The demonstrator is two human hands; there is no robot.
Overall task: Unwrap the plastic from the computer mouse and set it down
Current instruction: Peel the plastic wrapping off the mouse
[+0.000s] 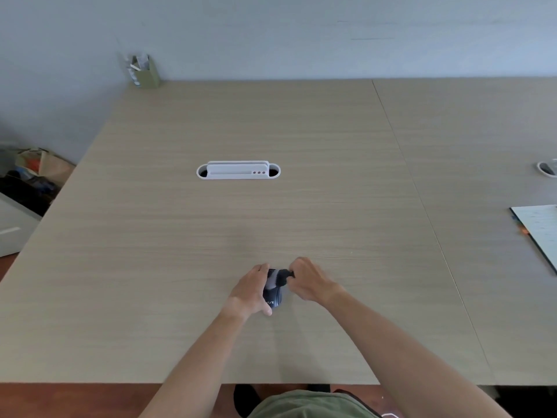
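Midway through the unwrapping, by the look of it: computer mouse point(273, 294) near the front edge of the wooden table point(211, 236), pinned at its left side by the left hand point(252, 289), fingers curled around the dark body, thumb tucked against the near end. At the far end, right hand point(307, 282) bunched into a pinch on a dark, crumpled bit of wrapping point(282, 276), apparently the plastic, though too small and blurred to say for certain how much of it is off. Both forearms stretched forward from the bottom of the frame, converging on the mouse, wrists low over the tabletop.

Next move, in all likelihood: a steady pull away from the mouse with the right hand while keeping the left clamped, then a release of the bare mouse onto the table. Some risk of the mouse sliding if the left grip slackens.

Elsewhere in the head view: white cable tray point(238, 171) at mid-table, green pen holder point(146, 72) at the far corner, notebook point(539, 233) at the right edge, all well apart from the hands.
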